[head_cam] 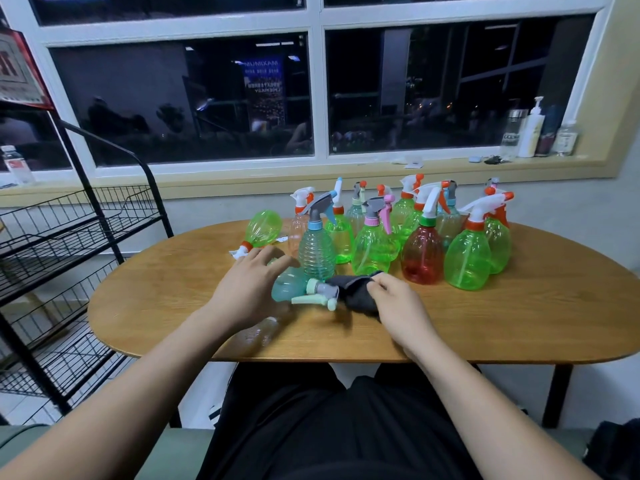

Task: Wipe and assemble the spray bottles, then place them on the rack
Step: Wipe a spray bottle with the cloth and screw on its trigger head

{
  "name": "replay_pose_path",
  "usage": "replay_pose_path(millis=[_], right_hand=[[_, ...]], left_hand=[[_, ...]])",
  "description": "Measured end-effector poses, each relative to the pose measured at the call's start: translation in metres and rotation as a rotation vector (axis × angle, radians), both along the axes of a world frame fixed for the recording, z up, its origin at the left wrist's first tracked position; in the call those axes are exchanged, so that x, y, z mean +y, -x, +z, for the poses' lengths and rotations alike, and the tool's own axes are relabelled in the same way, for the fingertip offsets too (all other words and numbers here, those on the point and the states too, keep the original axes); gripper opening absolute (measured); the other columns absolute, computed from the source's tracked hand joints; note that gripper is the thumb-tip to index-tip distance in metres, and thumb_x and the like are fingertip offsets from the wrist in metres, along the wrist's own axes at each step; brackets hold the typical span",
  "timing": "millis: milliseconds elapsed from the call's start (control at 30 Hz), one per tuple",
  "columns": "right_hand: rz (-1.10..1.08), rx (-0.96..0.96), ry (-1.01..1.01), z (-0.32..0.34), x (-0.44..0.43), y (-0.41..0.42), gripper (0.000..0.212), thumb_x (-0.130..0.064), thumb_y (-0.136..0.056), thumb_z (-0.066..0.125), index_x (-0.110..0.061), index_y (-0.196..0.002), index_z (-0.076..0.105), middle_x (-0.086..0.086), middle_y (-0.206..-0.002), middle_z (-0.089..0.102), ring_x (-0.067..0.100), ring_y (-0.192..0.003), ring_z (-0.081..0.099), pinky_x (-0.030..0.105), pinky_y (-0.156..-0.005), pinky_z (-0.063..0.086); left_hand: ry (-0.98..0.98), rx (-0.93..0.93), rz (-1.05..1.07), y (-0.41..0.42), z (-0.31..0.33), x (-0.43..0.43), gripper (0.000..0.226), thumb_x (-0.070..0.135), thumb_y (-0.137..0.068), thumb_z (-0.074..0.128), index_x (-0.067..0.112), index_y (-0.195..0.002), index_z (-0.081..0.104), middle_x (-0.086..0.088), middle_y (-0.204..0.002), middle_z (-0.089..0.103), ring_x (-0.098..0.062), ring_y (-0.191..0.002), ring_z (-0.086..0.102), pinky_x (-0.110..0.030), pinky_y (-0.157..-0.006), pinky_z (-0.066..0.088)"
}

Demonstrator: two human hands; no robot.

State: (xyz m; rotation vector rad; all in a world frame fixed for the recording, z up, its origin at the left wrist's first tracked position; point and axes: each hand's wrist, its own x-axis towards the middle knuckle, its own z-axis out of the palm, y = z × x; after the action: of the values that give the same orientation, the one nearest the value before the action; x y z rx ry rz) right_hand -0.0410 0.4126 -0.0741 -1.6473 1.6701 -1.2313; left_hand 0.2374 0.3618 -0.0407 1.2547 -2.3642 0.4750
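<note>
Two bare forearms reach forward from the lower corners of the view and converge above the tabletop (485, 323), elbows wide and wrists nearly level with each other. The left hand (247, 289) is palm down, slightly blurred, with its fingers spread and loosely extended away from the body. The right hand (398, 304) shows its knuckles upward, fingers curled inward, and its fingertips pinch a bunched fold of dark grey cloth (360, 294).
</note>
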Motion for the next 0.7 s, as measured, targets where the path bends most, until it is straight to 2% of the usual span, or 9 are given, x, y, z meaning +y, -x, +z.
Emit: replay_pose_path(millis=[67,100,167,267,367,467,567,633,700], right_hand=[[0.011,-0.265,-0.054,0.001,-0.003,0.003,0.033,-0.024,-0.11,0.052,-0.007,-0.082,0.054,0.007,-0.075,0.05,0.019,-0.074,0.049,0.037,-0.069,0.031],[0.029,-0.412,-0.09,0.001,-0.005,0.004,0.031,-0.024,-0.11,0.052,-0.007,-0.084,0.058,0.008,-0.081,0.061,0.02,-0.082,0.057,0.036,-0.074,0.038],[0.061,-0.639,-0.123,-0.001,-0.01,0.003,0.028,-0.025,-0.11,0.054,-0.002,-0.098,0.065,0.018,-0.11,0.075,0.023,-0.105,0.067,0.04,-0.091,0.05],[0.075,-0.756,-0.044,0.009,-0.007,-0.005,0.031,-0.024,-0.111,0.054,0.006,-0.108,0.063,0.024,-0.111,0.073,0.026,-0.104,0.064,0.044,-0.092,0.048],[0.122,-0.78,0.048,0.027,-0.001,-0.014,0.027,-0.019,-0.112,0.052,-0.008,-0.131,0.068,0.012,-0.13,0.074,0.02,-0.124,0.065,0.041,-0.111,0.049],[0.199,-0.68,0.148,0.047,0.007,-0.024,0.032,-0.012,-0.111,0.05,-0.03,-0.107,0.076,-0.01,-0.114,0.078,0.012,-0.116,0.069,0.047,-0.114,0.048],[0.274,-0.58,0.172,0.059,0.01,-0.033,0.033,-0.01,-0.11,0.051,-0.032,-0.104,0.076,-0.011,-0.11,0.08,0.008,-0.11,0.071,0.048,-0.114,0.048],[0.326,-0.508,0.158,0.058,0.008,-0.039,0.023,-0.02,-0.108,0.054,-0.027,-0.114,0.075,-0.004,-0.117,0.078,0.014,-0.122,0.069,0.05,-0.118,0.046],[0.353,-0.468,0.149,0.053,0.009,-0.044,0.034,-0.036,-0.102,0.056,-0.024,-0.133,0.067,0.003,-0.13,0.072,0.019,-0.136,0.06,0.052,-0.121,0.041]], left_hand=[[-0.054,0.156,-0.02,0.0,0.0,0.002,0.069,0.056,-0.07,0.079,0.035,-0.132,0.059,0.008,-0.122,0.056,-0.022,-0.103,0.057,-0.033,-0.075,0.043],[-0.096,0.254,-0.024,0.002,0.0,0.004,0.067,0.054,-0.072,0.082,0.035,-0.132,0.059,0.011,-0.12,0.056,-0.018,-0.102,0.057,-0.032,-0.074,0.043],[-0.164,0.436,-0.036,0.008,-0.001,0.009,0.062,0.048,-0.076,0.087,0.036,-0.13,0.059,0.018,-0.117,0.058,-0.009,-0.1,0.059,-0.03,-0.078,0.048],[-0.298,0.663,-0.065,0.021,-0.002,0.018,0.057,0.043,-0.081,0.089,0.04,-0.129,0.058,0.024,-0.111,0.065,0.001,-0.099,0.065,-0.019,-0.081,0.053],[-0.479,0.831,-0.101,0.034,-0.007,0.022,0.059,0.043,-0.084,0.088,0.039,-0.135,0.059,0.013,-0.121,0.07,-0.005,-0.104,0.071,-0.029,-0.087,0.063],[-0.549,0.905,-0.126,0.044,-0.018,0.025,0.061,0.048,-0.083,0.088,0.039,-0.135,0.059,0.007,-0.126,0.07,-0.009,-0.109,0.072,-0.041,-0.094,0.063],[-0.557,0.938,-0.133,0.052,-0.025,0.028,0.067,0.056,-0.08,0.085,0.041,-0.139,0.057,0.006,-0.128,0.07,-0.01,-0.113,0.072,-0.044,-0.099,0.06],[-0.538,0.941,-0.126,0.055,-0.027,0.028,0.069,0.056,-0.079,0.08,0.037,-0.141,0.056,0.006,-0.126,0.071,-0.008,-0.111,0.072,-0.044,-0.099,0.06],[-0.536,0.947,-0.128,0.056,-0.027,0.029,0.07,0.056,-0.077,0.077,0.036,-0.141,0.056,0.006,-0.124,0.072,-0.007,-0.111,0.072,-0.044,-0.099,0.06]])
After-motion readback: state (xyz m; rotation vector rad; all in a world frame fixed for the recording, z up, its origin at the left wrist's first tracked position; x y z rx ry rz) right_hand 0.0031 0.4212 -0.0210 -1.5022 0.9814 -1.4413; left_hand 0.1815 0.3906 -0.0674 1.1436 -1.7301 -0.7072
